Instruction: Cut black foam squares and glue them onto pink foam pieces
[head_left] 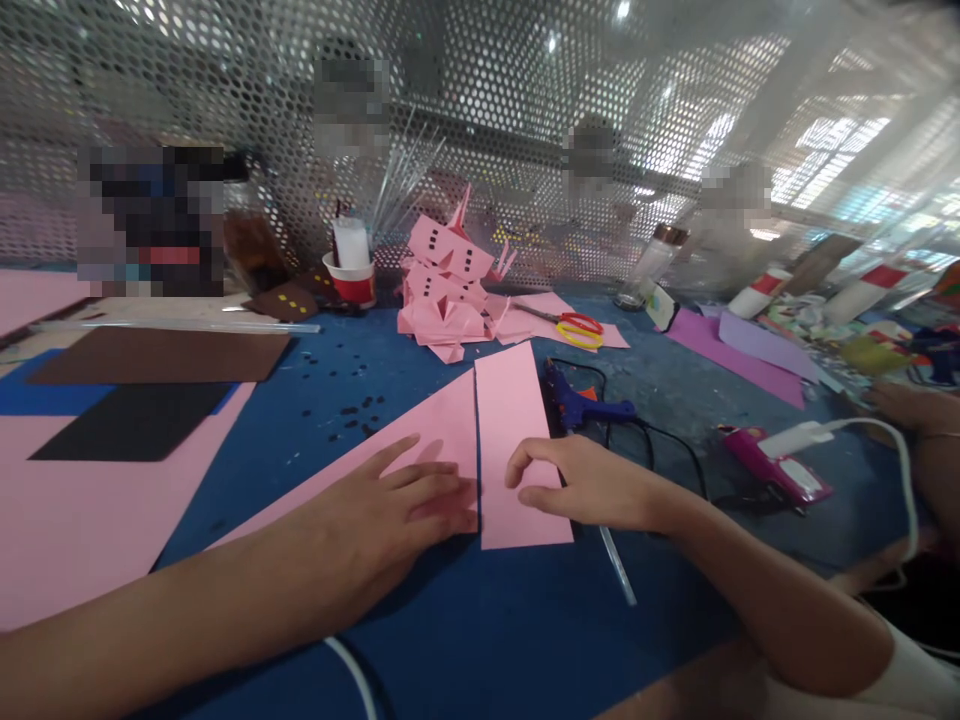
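My left hand [390, 510] lies flat with fingers stretched out on a slanted pink paper sheet [427, 425], pressing it to the blue table [487, 630]. My right hand [581, 482] rests on a narrow pink paper strip [512, 420] just to the right, thumb and forefinger curled in a pinch at its left edge. A thin dark gap separates the two pink pieces. A blue glue gun [581, 405] lies right behind my right hand.
A pink paper model [448, 285] stands at the back middle, red-and-yellow scissors [577, 328] beside it. Brown [161, 355], black [135, 420] and pink [67, 520] sheets lie left. A pink device [780, 472] with white cable and another person's hand [919, 410] are right.
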